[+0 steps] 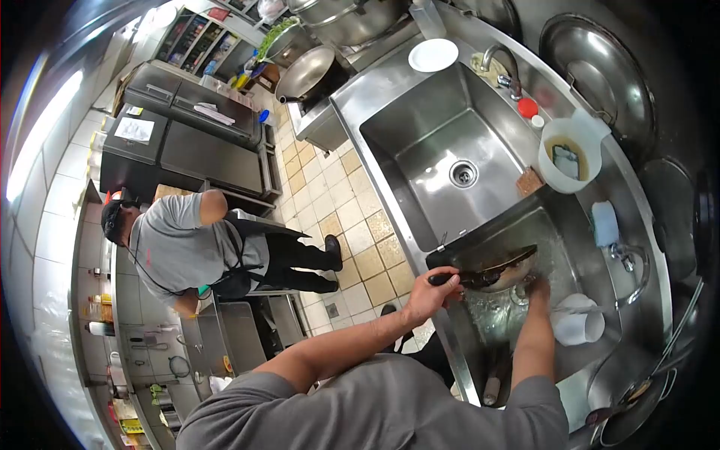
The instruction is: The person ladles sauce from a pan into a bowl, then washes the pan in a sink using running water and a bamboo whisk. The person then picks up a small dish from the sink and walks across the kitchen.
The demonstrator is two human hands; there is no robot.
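My left hand [435, 292] is wrapped round the black handle of a pan. The pan [506, 276], dark and blackened along its near side, is held tilted over the right-hand sink basin [555, 232]. My right hand [536, 289] reaches down into that basin, close against the pan's lower side. Its fingers are mostly hidden, so I cannot tell what they grip. Splashing water covers the basin floor below. A white plastic container [581, 328] lies on its side to the right of my right forearm.
Beyond lies a second steel basin [427, 150] with a drain and a brown scouring pad [529, 181]. A white jug [574, 154] of liquid, a sponge [604, 223] and taps line the sink's back edge. A wok [311, 71] stands farther off. A co-worker [187, 240] bends over a counter at left.
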